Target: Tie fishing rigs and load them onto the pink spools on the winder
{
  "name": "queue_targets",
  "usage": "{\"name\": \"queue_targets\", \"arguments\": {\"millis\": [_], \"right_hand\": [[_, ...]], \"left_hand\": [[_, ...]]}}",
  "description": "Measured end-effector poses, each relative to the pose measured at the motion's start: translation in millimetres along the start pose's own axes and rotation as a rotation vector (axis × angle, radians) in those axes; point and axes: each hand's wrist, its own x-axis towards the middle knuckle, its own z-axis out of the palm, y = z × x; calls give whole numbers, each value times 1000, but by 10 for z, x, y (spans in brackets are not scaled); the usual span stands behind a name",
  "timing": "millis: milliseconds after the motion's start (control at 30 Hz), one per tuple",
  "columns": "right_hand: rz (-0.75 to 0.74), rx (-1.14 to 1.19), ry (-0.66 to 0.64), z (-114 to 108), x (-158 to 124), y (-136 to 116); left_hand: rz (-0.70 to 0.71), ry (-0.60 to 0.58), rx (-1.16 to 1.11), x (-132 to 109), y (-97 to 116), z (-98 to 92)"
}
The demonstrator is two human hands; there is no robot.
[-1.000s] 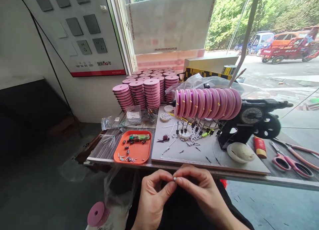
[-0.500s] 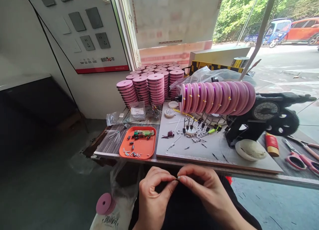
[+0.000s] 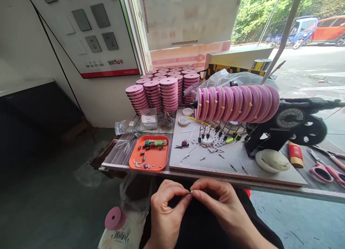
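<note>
My head-camera feed shows the right hand point(image 3: 219, 202) pinching a small white piece point(image 3: 191, 192) between thumb and forefinger, in front of the table point(image 3: 114, 159). On the left hand point(image 3: 168, 209), I read thumb and forefinger pressed together beside that piece; whether they grip anything, I cannot tell. An orange tray point(image 3: 155, 159) lies left of a light board point(image 3: 194, 163).

Apparently white bead point(image 3: 191, 192), pink spools point(image 3: 168, 98)
</note>
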Motion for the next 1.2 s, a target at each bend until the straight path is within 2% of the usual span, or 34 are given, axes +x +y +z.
{"name": "queue_targets", "arguments": {"millis": [167, 567, 900, 1067, 1133, 1200], "right_hand": [[-9, -23, -16, -5, -4, 5], [-107, -202, -59, -17, -21, 4], [-136, -230, -69, -19, -24, 34], [-185, -230, -59, -15, -15, 2], [-280, -255, -36, -24, -19, -26], [-449, -332, 16, -51, -36, -38]], "left_hand": [[18, -6, 38, -6, -18, -3], [245, 23, 247, 10, 23, -7], [267, 21, 278, -13, 22, 3], [230, 14, 221, -13, 28, 8], [131, 15, 148, 1, 28, 1], [-52, 18, 30, 17, 15, -11]]}}
